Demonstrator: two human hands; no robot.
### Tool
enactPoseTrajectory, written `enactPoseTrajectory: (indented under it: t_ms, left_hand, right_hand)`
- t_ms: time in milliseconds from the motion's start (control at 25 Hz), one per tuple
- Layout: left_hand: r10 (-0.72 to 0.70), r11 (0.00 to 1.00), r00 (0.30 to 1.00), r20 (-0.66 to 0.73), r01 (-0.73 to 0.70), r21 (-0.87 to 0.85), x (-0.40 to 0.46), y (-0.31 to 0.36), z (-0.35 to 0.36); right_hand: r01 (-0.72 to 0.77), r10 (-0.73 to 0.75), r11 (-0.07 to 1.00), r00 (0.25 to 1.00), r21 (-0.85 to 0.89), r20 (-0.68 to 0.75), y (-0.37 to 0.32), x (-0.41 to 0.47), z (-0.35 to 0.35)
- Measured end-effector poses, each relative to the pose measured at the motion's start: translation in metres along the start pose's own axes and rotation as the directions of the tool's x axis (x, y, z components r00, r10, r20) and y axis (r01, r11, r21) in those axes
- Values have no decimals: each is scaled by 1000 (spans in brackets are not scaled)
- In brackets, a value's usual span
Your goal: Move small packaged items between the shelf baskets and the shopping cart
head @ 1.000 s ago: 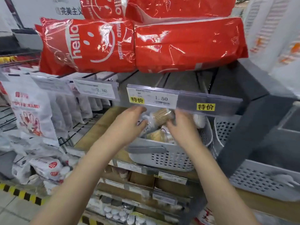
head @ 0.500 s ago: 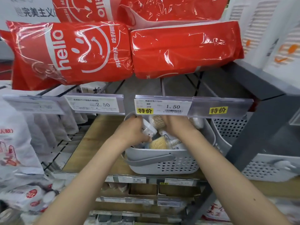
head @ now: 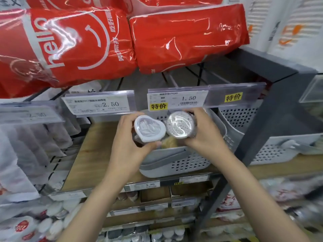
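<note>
The left hand [head: 128, 145] grips a small heart-shaped container [head: 149, 128], its white lid facing the camera, thumb below and fingers curled behind. The right hand [head: 203, 137] grips a round container [head: 180, 125] with a perforated lid, at 3 o'clock from the first and almost touching it. Both are held just above a grey perforated basket [head: 183, 163] on the wooden shelf [head: 90, 154], with more pale packets inside. At 12 o'clock hangs a price tag [head: 177, 101] reading 1.50; a second grey basket [head: 241, 117] sits at 2 o'clock. Red glossy packs [head: 188, 39] fill the shelf above.
</note>
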State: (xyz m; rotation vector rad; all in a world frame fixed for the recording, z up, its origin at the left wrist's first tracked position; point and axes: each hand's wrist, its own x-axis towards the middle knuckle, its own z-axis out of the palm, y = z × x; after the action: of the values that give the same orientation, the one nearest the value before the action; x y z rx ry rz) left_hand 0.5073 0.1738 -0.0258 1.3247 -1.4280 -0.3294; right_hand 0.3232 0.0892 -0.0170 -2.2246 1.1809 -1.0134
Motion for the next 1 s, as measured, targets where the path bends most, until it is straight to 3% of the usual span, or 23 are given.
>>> enactPoseTrajectory:
  t_ms: [240, 400, 640, 1000]
  left_hand:
    - [91, 989, 987, 129, -75, -126, -31, 29, 11]
    - [85, 965, 947, 311, -1, -262, -47, 51, 46]
    - [131, 930, 783, 608, 115, -349, -73, 92, 162]
    - [193, 885, 508, 839, 279, -373, -153, 199, 395]
  right_hand:
    - [-80, 97, 986, 989, 145, -112, -15, -84, -30]
    - [-220, 275, 941, 941, 258, -199, -10, -150, -66]
    - [-439, 544, 830, 773, 344, -325, 45, -240, -132]
    - [-618, 748, 653, 434, 438, -502, 135, -407, -272]
